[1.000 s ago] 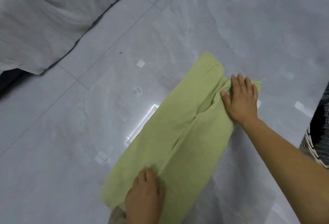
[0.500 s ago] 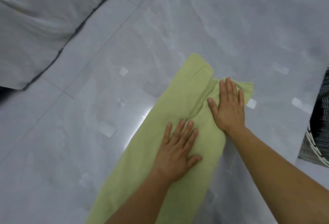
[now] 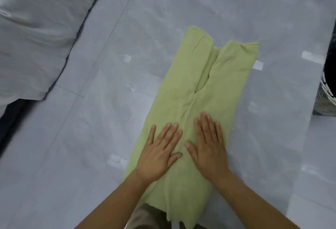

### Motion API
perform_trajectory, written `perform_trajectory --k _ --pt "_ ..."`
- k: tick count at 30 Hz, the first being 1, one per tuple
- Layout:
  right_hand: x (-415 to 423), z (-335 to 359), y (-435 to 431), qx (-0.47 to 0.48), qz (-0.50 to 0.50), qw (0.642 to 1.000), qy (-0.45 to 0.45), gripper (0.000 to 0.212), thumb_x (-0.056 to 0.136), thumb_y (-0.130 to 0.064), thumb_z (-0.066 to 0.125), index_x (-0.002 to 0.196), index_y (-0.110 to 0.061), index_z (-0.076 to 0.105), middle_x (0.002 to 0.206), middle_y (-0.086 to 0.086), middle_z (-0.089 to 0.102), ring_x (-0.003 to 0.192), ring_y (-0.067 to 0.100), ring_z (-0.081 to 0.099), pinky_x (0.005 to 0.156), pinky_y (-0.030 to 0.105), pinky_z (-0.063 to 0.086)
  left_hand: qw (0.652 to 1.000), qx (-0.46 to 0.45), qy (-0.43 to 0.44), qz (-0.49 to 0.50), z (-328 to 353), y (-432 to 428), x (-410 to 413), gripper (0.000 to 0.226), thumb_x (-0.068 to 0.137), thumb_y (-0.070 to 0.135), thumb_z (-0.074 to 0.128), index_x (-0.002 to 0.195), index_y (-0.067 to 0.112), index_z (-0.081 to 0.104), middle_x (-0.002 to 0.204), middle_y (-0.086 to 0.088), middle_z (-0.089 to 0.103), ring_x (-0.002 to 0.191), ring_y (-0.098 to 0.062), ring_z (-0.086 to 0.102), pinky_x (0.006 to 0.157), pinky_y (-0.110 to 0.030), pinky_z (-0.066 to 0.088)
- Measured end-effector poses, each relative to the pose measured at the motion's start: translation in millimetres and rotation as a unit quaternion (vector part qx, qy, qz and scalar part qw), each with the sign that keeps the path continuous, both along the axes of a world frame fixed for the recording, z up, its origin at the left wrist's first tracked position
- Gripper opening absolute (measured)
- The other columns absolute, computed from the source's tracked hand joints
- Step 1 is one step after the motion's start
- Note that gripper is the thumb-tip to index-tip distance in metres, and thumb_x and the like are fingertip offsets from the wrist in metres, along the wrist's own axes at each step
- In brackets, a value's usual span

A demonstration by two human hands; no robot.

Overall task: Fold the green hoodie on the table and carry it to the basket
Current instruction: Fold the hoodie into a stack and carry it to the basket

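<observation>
I lay my left hand (image 3: pixel 160 154) and right hand (image 3: pixel 209 146) flat, fingers straight, gripping nothing, astride the centre seam of the green hoodie (image 3: pixel 190 75), probably to flatten it on the surface (image 3: pixel 91 137).

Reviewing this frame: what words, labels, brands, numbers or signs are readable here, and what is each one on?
No readable text anywhere in this frame.
The folded light-green fabric hoodie: no print, logo or tag visible; the left hand and right hand lying flat on it cover part.
The small white tape patches on the grey table: blank.
The white woven basket at the right edge: no label visible.
</observation>
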State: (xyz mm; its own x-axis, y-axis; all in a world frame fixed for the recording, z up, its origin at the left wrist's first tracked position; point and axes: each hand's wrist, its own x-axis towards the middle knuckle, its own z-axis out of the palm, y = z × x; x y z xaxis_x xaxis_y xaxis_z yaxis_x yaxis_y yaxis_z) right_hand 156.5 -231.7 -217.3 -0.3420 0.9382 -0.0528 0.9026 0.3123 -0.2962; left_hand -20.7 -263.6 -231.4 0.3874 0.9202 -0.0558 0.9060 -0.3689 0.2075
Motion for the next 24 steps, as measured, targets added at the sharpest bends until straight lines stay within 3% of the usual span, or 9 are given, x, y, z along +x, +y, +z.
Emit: perform_trajectory --k 6,9,12,14,16,17,19,21,24 --pt "-6.5 -22.9 -10.2 0.004 -0.031 0.998 -0.055 0.068 0.087 -0.045 0.037 0.141 -0.003 0.03 0.149 0.017 0.031 0.139 0.025 0.021 0.115 0.043 0.013 0.999 -0.033 0.035 0.01 -12.0 1.0 -3.2 0.057 0.096 0.052 0.017 0.144 0.021 0.024 0.151 0.0 0.024 0.14 -0.017 0.02 0.113 -0.05 0.012" --pt "-5.6 -21.2 -13.0 -0.012 -0.041 0.998 -0.056 0.067 0.089 -0.045 0.036 0.141 -0.004 0.03 0.149 0.016 0.032 0.139 0.024 0.02 0.116 0.04 0.009 0.997 -0.063 -0.043 0.031 0.1 -3.2 -5.8 0.057 0.096 0.052 0.016 0.141 0.02 0.031 0.151 -0.004 0.028 0.138 -0.019 0.022 0.113 -0.043 0.01" --pt "-5.6 -12.8 -39.9 -0.025 -0.14 0.99 0.01 0.067 0.086 -0.045 0.037 0.139 -0.004 0.032 0.15 0.019 0.029 0.137 0.027 0.018 0.113 0.037 0.009 0.97 -0.066 -0.153 0.178 20.3 -23.7 -31.1 0.056 0.091 0.047 0.034 0.132 0.011 0.044 0.144 -0.012 0.039 0.131 -0.023 0.028 0.107 -0.034 0.019" --pt "-11.3 3.1 -82.8 -0.082 -0.292 0.945 0.121 0.071 0.082 -0.046 0.039 0.136 -0.001 0.035 0.146 0.022 0.03 0.132 0.031 0.026 0.109 0.038 0.019 0.907 -0.129 -0.222 0.334 36.9 -51.0 -51.6 0.051 0.09 0.038 0.04 0.129 0.006 0.045 0.128 -0.013 0.048 0.118 -0.026 0.041 0.099 -0.033 0.03" --pt "-20.1 17.2 -126.0 -0.124 -0.447 0.857 0.225 0.065 0.083 -0.037 0.053 0.132 0.002 0.037 0.134 0.023 0.037 0.116 0.03 0.04 0.1 0.037 0.032 0.808 -0.223 -0.306 0.451 45.7 -71.0 -62.3 0.039 0.093 0.022 0.048 0.127 0.004 0.045 0.099 -0.005 0.054 0.093 -0.019 0.052 0.083 -0.029 0.037" --pt "-23.9 20.1 -142.0 -0.149 -0.506 0.807 0.265 0.059 0.084 -0.028 0.06 0.131 0.002 0.038 0.128 0.021 0.041 0.108 0.029 0.044 0.094 0.036 0.037 0.779 -0.253 -0.328 0.47 47.2 -76.6 -65.0 0.035 0.092 0.018 0.051 0.124 0.005 0.047 0.089 -0.001 0.052 0.084 -0.016 0.051 0.079 -0.028 0.037" --pt "-28.5 22.1 -158.3 -0.203 -0.56 0.739 0.315 0.049 0.084 -0.018 0.064 0.124 0.002 0.044 0.114 0.018 0.053 0.099 0.028 0.053 0.083 0.033 0.043 0.752 -0.304 -0.358 0.462 49.6 -80.5 -70.5 0.026 0.091 0.018 0.055 0.114 0.007 0.053 0.086 -0.003 0.054 0.08 -0.017 0.053 0.071 -0.027 0.041" --pt "-29.4 24.4 -165.6 -0.264 -0.553 0.711 0.346 0.031 0.084 -0.021 0.064 0.105 0.001 0.056 0.093 0.011 0.061 0.088 0.025 0.056 0.065 0.028 0.043 0.712 -0.367 -0.394 0.45 53.4 -81.8 -75.7 0.02 0.09 0.018 0.057 0.102 0.002 0.059 0.082 -0.008 0.057 0.065 -0.013 0.055 0.056 -0.019 0.044" --pt "-35.6 36.1 -179.2 -0.298 -0.551 0.658 0.418 0.014 0.086 -0.02 0.062 0.089 -0.007 0.058 0.083 0.003 0.059 0.079 0.02 0.055 0.062 0.023 0.045 0.711 -0.416 -0.378 0.424 54.3 -88.6 -82.2 0.017 0.088 0.016 0.06 0.088 -0.001 0.06 0.077 -0.012 0.051 0.056 -0.015 0.044 0.049 -0.015 0.038"
